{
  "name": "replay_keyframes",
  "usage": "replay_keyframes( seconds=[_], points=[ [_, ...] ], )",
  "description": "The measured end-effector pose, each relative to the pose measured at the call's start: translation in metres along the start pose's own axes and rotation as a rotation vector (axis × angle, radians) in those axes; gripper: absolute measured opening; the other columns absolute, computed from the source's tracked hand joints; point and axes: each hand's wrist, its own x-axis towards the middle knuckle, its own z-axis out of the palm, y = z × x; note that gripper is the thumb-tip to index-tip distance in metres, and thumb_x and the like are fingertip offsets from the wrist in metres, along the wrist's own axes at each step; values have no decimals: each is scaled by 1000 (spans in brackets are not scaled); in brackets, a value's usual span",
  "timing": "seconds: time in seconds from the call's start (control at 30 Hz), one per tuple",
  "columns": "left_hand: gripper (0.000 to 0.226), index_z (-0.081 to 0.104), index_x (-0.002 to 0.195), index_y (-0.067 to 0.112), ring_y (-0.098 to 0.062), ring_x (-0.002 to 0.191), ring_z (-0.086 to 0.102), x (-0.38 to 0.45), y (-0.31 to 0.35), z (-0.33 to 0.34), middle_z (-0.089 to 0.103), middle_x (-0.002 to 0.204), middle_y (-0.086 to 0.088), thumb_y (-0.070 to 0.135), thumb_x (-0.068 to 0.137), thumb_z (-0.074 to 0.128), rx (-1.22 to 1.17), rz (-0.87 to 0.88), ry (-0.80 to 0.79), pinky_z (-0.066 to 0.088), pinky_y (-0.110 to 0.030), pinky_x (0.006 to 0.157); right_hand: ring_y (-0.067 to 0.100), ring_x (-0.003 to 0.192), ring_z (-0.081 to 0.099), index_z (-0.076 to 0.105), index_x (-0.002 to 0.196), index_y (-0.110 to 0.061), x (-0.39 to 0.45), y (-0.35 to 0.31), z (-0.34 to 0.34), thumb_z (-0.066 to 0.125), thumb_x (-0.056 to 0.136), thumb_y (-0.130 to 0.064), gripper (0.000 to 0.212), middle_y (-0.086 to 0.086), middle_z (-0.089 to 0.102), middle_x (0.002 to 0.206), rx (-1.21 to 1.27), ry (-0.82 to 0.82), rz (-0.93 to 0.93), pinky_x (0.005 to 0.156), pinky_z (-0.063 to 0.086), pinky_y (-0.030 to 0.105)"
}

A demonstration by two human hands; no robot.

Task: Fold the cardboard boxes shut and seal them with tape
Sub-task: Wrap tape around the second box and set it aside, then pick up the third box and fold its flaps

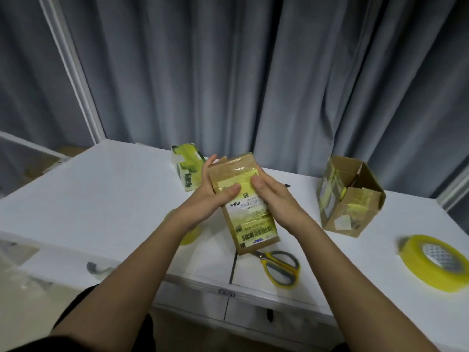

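A small brown cardboard box [250, 217] with a white shipping label and yellowish tape stands upright above the middle of the white table [101, 199]. My left hand [212, 191] grips its left side, thumb across the front. My right hand [272, 196] holds its right side, thumb pressing on the taped top front. A larger cardboard box [347, 199] with its flaps open sits at the right. A white and green box [186, 166] wrapped in yellow tape stands behind my left hand.
A big roll of yellow tape [434, 262] lies at the right edge. Scissors [279, 266] with yellow and grey handles lie near the front edge. A second yellow tape roll [189, 236] shows partly under my left forearm. Grey curtains hang behind the table.
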Motion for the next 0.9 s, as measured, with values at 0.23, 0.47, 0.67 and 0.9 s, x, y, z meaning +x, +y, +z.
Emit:
replay_keyframes(
  seconds=[0.23,0.47,0.67,0.9],
  points=[
    [96,10,146,38,-14,110,63,-1,-14,-10,56,131,6,50,70,69,-54,-63,112,54,-41,90,-12,93,62,46,131,-54,6,15,7,67,70,-64,65,-14,63,118,-52,106,-24,69,48,6],
    [56,42,133,26,-12,101,67,36,-20,-31,67,114,3,57,87,50,7,-160,197,57,-28,75,-7,107,58,35,138,-47,17,59,-7,71,80,-42,68,-27,64,113,-76,-36,157,84,47,11],
    [61,25,149,12,-24,134,39,84,-55,-57,41,147,-6,42,99,40,472,-194,347,29,-27,104,3,108,61,53,122,-51,81,83,-7,60,90,-42,34,-19,66,114,-26,210,169,96,48,35],
    [43,44,138,16,-35,138,25,134,-98,-101,37,148,-14,23,96,47,1138,-110,226,26,-41,110,7,96,60,50,127,-39,182,106,-7,55,87,-56,44,-11,64,114,-196,365,255,73,43,22]
  ],
)
